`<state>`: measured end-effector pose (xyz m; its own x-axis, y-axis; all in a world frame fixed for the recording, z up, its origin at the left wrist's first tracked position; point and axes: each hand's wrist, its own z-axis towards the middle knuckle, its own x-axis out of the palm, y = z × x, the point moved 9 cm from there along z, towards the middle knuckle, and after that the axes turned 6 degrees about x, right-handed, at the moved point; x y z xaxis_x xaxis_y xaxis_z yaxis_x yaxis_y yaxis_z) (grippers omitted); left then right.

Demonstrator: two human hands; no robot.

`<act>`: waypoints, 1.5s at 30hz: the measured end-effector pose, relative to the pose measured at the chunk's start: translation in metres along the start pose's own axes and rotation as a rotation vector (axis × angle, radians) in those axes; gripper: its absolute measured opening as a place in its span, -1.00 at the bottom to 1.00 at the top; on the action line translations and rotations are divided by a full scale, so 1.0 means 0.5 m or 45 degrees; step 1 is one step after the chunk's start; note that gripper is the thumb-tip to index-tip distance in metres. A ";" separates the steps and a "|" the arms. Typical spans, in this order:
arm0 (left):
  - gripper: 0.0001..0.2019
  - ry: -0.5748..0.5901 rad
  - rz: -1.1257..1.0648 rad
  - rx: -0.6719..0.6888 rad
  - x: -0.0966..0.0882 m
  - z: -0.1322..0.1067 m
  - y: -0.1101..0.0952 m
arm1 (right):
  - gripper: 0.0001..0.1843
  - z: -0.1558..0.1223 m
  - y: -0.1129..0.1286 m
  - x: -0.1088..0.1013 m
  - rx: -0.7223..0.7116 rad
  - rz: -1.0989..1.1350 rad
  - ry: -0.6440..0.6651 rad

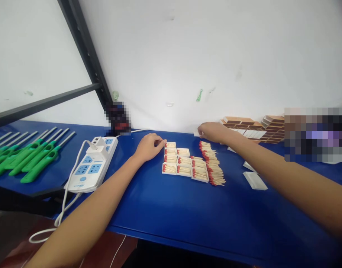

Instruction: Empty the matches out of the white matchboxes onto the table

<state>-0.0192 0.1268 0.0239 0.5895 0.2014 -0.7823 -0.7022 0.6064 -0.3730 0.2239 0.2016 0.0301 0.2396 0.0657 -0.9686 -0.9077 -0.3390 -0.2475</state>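
Note:
My left hand [149,147] rests on the blue table, its fingers bent and closed at the left end of the farthest filled matchbox tray [170,144]. Several white trays filled with red-tipped matches stand beside it in three columns, among them a front right tray [200,175]. A long heap of loose matches [212,165] lies to their right, heads pointing left. Beyond the heap, near the wall, my right hand [211,131] is closed on a small white matchbox tray [196,134]. Its fingertips are partly hidden.
White empty trays [255,181] lie under my right forearm. Stacked brown-sided matchboxes [246,130] stand by the wall. At left are a power strip [93,167] with a white cable, green gas lighters [39,156] and a dark metal frame [84,44].

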 end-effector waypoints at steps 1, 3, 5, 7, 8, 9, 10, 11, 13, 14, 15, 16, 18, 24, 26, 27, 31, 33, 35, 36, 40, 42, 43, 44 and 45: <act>-0.65 0.000 0.000 -0.002 0.000 0.000 0.000 | -0.76 -0.011 -0.010 -0.007 -0.004 0.023 -0.008; -0.65 -0.005 0.002 -0.010 -0.001 0.000 0.002 | -0.75 -0.042 -0.040 -0.023 -0.004 0.072 -0.031; -0.66 -0.010 0.004 -0.014 -0.003 0.000 0.002 | -0.75 -0.082 -0.082 -0.034 0.022 0.131 -0.041; -0.66 -0.013 0.005 -0.013 -0.005 0.000 0.001 | -0.78 -0.127 -0.127 -0.026 0.069 0.222 0.008; -0.65 -0.011 0.005 -0.010 -0.005 0.000 -0.001 | -0.79 -0.149 -0.144 -0.015 0.077 0.245 0.050; -0.65 -0.008 0.004 -0.005 -0.005 -0.001 -0.002 | -0.78 -0.169 -0.159 0.002 0.092 0.232 0.099; -0.65 -0.006 0.003 0.001 -0.005 -0.001 -0.004 | -0.77 -0.186 -0.171 0.016 0.116 0.205 0.121; -0.65 -0.004 0.003 0.006 -0.005 -0.001 -0.005 | -0.76 -0.201 -0.178 0.029 0.139 0.177 0.118; -0.64 -0.006 0.002 0.010 -0.006 -0.002 -0.007 | -0.79 -0.220 -0.180 0.049 0.165 0.133 0.099; -0.64 -0.009 0.001 0.009 -0.007 -0.002 -0.007 | -0.81 -0.225 -0.174 0.056 0.163 0.122 0.090; -0.64 -0.012 0.000 0.006 -0.008 -0.003 -0.006 | -0.81 -0.228 -0.166 0.059 0.155 0.107 0.081; -0.64 -0.016 0.000 0.003 -0.009 -0.003 -0.005 | -0.81 -0.229 -0.156 0.057 0.145 0.086 0.072; -0.65 -0.021 0.001 -0.004 -0.009 -0.004 -0.003 | -0.80 -0.225 -0.132 0.039 0.125 0.035 0.030; -0.67 -0.011 -0.007 -0.009 -0.001 -0.004 0.004 | -0.75 -0.135 -0.003 -0.054 -0.006 0.128 -0.143; -0.67 -0.018 -0.015 -0.013 0.000 -0.003 0.004 | -0.73 -0.082 0.036 -0.058 0.004 0.107 -0.150; -0.67 -0.026 -0.017 -0.017 -0.001 -0.003 0.005 | -0.73 -0.056 0.052 -0.055 0.000 0.102 -0.147; -0.66 -0.055 -0.022 -0.039 -0.005 -0.004 0.007 | -0.71 0.017 0.077 -0.030 0.007 0.072 -0.118; -0.66 -0.058 -0.022 -0.044 -0.005 -0.005 0.008 | -0.72 0.026 0.065 -0.021 0.033 0.072 -0.102; -0.65 -0.057 -0.020 -0.045 -0.004 -0.005 0.009 | -0.73 0.016 0.042 -0.021 0.063 0.090 -0.101; -0.65 -0.058 -0.018 -0.044 -0.003 -0.005 0.009 | -0.72 0.004 0.028 -0.024 0.076 0.103 -0.106; -0.66 -0.064 -0.016 -0.028 -0.005 -0.003 0.007 | -0.70 -0.099 -0.049 -0.038 0.109 0.184 -0.139; -0.66 -0.074 -0.018 -0.017 -0.009 -0.003 0.004 | -0.69 -0.182 -0.096 -0.040 0.114 0.395 -0.155; -0.67 -0.083 -0.018 -0.013 -0.011 -0.002 0.002 | -0.63 -0.228 -0.117 -0.030 0.112 0.485 -0.113; -0.67 -0.093 -0.018 -0.011 -0.013 -0.002 0.002 | -0.56 -0.275 -0.134 -0.013 0.115 0.562 -0.035; -0.67 -0.101 -0.018 -0.010 -0.015 -0.002 0.001 | -0.51 -0.321 -0.148 0.010 0.121 0.627 0.056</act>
<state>-0.0244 0.1247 0.0291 0.6293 0.2533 -0.7347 -0.6963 0.6038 -0.3881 0.3477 0.0763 0.0473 -0.2125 -0.1208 -0.9697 -0.9435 -0.2330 0.2358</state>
